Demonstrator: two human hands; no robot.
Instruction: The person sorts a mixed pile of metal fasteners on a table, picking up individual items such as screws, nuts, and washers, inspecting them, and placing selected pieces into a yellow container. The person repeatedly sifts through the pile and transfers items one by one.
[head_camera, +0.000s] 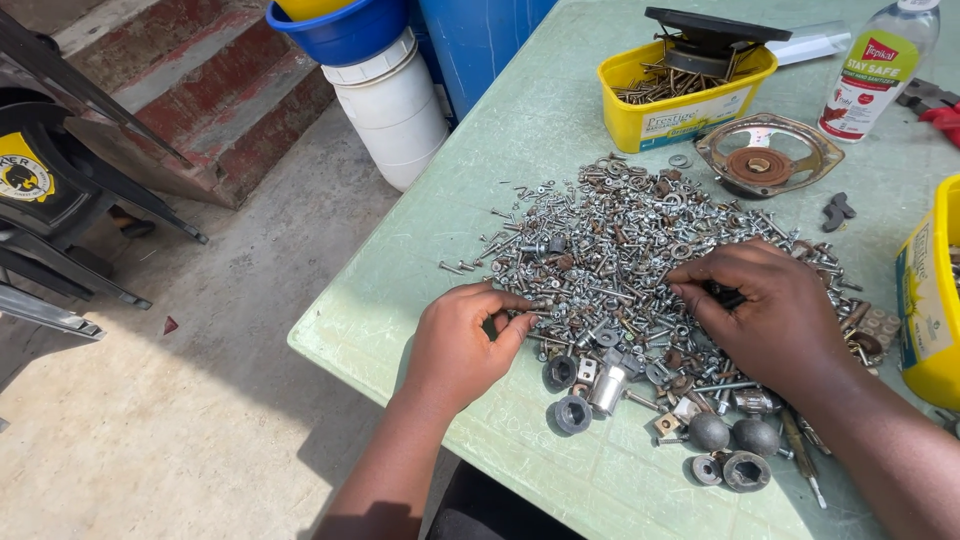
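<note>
Centrally: left hand (462, 345), fingertips pinched on a small screw at the pile's 8 o'clock edge, apparently to lift it clear. Right hand (775, 315), fingers curled down into the heap of screws and washers (620, 235) at 4 o'clock; contents cannot be told. Dark round knobs (735, 435) at 5 o'clock. Yellow tub (640, 115) at 12. Green table (420, 290) bare toward 9, edge near.

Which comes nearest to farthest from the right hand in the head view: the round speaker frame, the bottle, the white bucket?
From the right hand:
1. Speaker frame, just beyond the screw pile.
2. Bottle, far right corner of the table.
3. White bucket, off the table, far left.
</note>
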